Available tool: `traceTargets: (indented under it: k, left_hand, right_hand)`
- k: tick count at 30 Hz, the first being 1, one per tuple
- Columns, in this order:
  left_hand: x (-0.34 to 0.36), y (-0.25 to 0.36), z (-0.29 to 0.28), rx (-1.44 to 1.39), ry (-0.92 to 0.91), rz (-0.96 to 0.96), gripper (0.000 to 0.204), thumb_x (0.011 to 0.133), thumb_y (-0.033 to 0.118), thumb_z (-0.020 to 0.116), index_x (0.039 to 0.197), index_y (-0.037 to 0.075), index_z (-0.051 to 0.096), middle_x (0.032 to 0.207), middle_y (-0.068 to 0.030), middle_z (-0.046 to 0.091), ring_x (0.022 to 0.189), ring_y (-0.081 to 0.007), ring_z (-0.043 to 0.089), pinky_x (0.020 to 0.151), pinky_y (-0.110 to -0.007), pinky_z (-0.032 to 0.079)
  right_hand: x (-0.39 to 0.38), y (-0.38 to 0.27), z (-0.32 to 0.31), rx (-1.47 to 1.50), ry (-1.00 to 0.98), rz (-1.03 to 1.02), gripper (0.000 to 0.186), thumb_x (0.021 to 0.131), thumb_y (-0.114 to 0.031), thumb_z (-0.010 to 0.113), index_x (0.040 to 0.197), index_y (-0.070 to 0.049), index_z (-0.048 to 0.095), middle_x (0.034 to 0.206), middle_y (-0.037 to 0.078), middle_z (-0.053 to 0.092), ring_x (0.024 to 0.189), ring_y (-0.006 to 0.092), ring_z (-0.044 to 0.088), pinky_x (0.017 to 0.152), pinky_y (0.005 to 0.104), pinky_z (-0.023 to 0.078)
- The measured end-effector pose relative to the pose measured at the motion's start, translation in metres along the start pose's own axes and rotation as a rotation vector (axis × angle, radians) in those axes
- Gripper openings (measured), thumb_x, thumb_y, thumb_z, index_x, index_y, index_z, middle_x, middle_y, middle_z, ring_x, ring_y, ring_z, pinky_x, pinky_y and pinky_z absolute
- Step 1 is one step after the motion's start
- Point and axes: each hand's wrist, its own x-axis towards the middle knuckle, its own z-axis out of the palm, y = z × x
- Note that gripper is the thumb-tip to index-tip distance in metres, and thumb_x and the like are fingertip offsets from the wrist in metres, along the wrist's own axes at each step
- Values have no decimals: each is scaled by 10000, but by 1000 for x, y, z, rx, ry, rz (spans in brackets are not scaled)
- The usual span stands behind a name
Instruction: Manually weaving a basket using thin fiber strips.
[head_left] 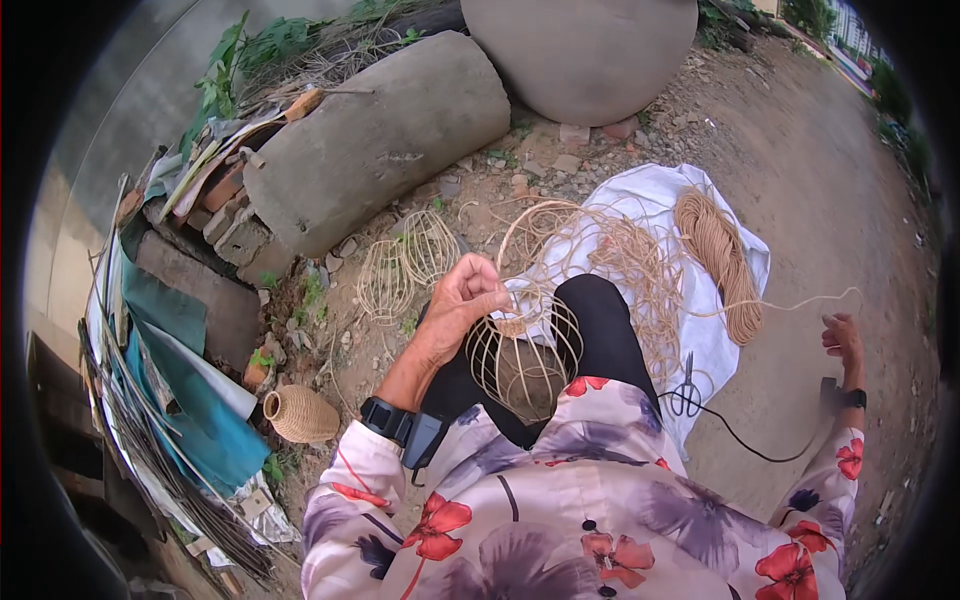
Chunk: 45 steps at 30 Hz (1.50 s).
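- Left hand (pixel 462 300): grip pinched on the top of a half-woven, cage-shaped basket frame of pale cane ribs (pixel 522 352), which rests on the person's lap over black trousers.
- Right hand (pixel 842 338): held out wide to the side, grip closed on a single long tan cane strand (pixel 790 303) pulled taut from the frame.
- White cloth sheet (pixel 655 200) on the dirt ground carries a loose tangle of cane and a thick coiled hank of tan cane (pixel 718 255).
- Metal scissors (pixel 686 392) lie at the cloth edge, near the right knee.
- Two bare cane frames (pixel 405 265) lie on the ground beyond the left hand.
- Finished small woven vase (pixel 298 413) lies left, beside the left forearm.
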Motion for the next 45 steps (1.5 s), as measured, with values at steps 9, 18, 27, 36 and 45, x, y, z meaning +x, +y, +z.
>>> traceTargets:
  k: [9,18,27,36,45]
  left_hand:
    - [-16,5,-5,225,209,87,236,858,20,708,999,71,526,813,-14,633,752,-97,630,712,-251,515]
    - [3,17,3,485,241,179,253,845,-2,682,1062,41,559,762,-2,634,718,-74,611,663,-243,497]
    - [-39,11,20,230,554,281,255,930,95,604,1170,62,526,905,-92,652,794,-154,605,770,-313,519]
    - [-30,-5,28,928,119,246,197,895,241,607,926,80,716,886,-82,692,882,-245,608,893,-391,369]
    - [-22,-5,43,1051,219,190,121,751,187,727,768,83,669,713,-40,641,724,-211,598,824,-358,380]
  right_hand:
    - [-228,-212,223,336,-417,-1019,102,874,-85,661,882,14,639,706,88,629,624,172,598,591,334,463]
    - [-310,-335,284,61,-752,-1331,269,859,-263,640,763,-11,636,764,138,618,750,311,616,644,412,453]
    - [-314,-311,264,453,-845,-1141,233,919,-213,618,827,-4,573,616,71,494,558,139,460,531,336,380]
    - [-308,-259,276,587,-903,-1047,222,946,-206,626,852,-7,596,666,-14,519,625,56,460,567,246,399]
    - [-284,-237,302,812,-956,-573,91,933,-134,640,921,-57,594,828,26,645,707,76,577,658,219,480]
